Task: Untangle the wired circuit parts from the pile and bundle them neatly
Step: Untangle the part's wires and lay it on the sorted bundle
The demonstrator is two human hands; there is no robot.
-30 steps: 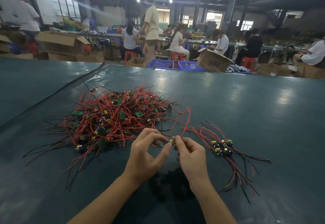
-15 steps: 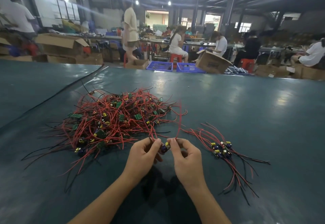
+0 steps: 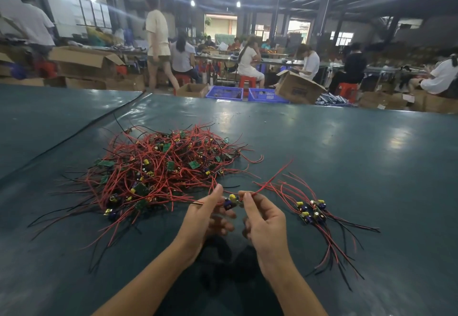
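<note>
Leftmost, a tangled pile of red and black wires with small green boards and yellow-topped capacitors lies heaped on the dark teal table, its loose wire ends fanning out toward the near left edge. Just right of the pile's near side, the left hand is raised off the table, thumb and forefinger pinched on the wires at one side of a single circuit part, a small piece with a yellow cap and a blue body. The right hand pinches the other side of that same part between thumb and forefinger, its other fingers curled loosely; a red wire runs from this grip up and to the right. The part hangs between the two hands, above the table, with wires on the left hand's side trailing back into the pile. Farther right, apart from the hands, a small bundle of sorted parts lies on the table, boards clustered together and red and black leads trailing toward the near right.
</note>
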